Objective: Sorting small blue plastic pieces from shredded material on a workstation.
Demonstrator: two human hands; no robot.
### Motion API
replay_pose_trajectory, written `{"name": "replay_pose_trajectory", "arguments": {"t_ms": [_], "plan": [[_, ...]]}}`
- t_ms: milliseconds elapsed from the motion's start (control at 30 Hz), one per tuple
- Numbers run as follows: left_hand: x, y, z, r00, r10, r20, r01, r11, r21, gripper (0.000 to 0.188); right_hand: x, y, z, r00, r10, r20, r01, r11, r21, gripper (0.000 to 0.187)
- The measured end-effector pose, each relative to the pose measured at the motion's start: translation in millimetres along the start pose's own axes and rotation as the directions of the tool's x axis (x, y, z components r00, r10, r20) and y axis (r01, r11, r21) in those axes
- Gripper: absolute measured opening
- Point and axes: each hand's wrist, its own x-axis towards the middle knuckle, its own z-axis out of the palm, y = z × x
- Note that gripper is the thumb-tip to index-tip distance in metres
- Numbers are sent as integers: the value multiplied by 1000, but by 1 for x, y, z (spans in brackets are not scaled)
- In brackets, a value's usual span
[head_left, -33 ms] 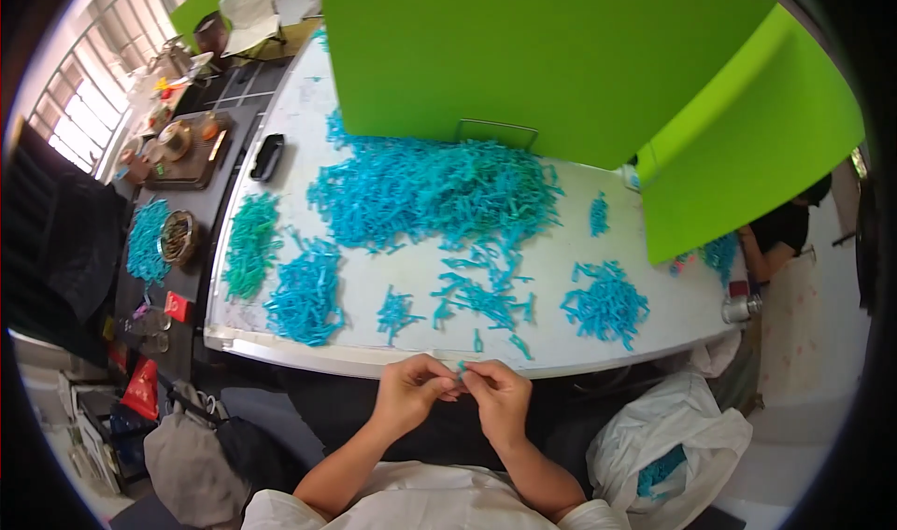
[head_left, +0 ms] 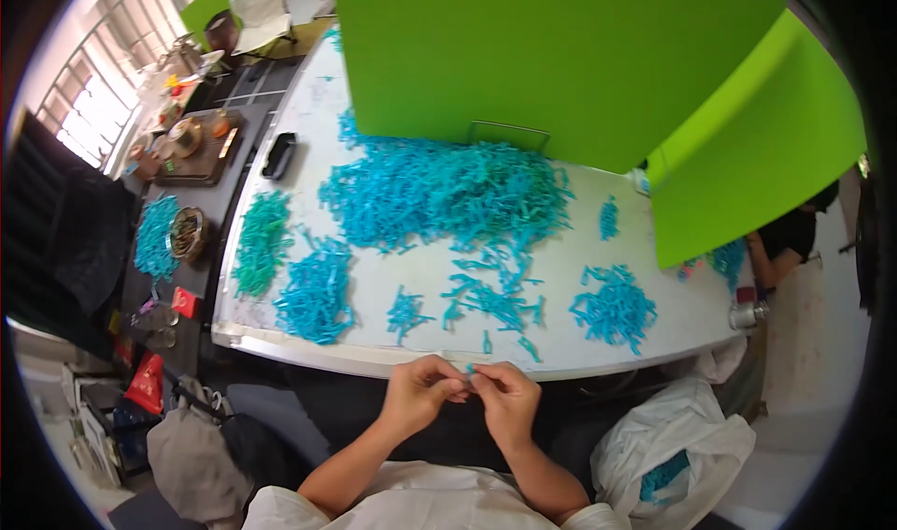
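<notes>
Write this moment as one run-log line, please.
left hand: at teal piece | right hand: pinching teal piece | table: large blue-green pile, smaller piles

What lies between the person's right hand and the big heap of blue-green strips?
In the head view, a scatter of teal strips lies on the white table between the right hand and the heap.

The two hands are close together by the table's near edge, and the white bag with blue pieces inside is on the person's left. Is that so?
Not quite: the head view shows the white bag with blue pieces inside on the person's right. The left hand and right hand are indeed close together by the near edge of the table.
</notes>
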Motion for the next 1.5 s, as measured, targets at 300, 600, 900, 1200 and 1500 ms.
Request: {"name": "replay_pose_trajectory", "arguments": {"t_ms": [300, 600, 900, 1200, 1500], "plan": [[-2, 20, 13, 999, -27, 38, 18, 975, 223, 6, 9, 1, -7, 981, -188, 36, 191, 964, -187, 10], [9, 16, -3, 973, -189, 131, 165, 971, 171, 8, 18, -1, -14, 985, 81, 153, -64, 992, -112, 6], [4, 8, 10, 1000, 0, 25, -1, 999, 55, 9, 10, 3, 0, 980, -186, -71, 166, 962, -218, 9], [1, 15, 8, 999, -27, 44, 15, 967, 256, 9, 12, -14, -4, 972, -195, 132, 228, 921, -315, 12], [17, 3, 1, 999, 33, 29, -33, 999, -4, 4, 15, 4, -2, 984, -168, 52, 174, 974, -144, 19]]}}
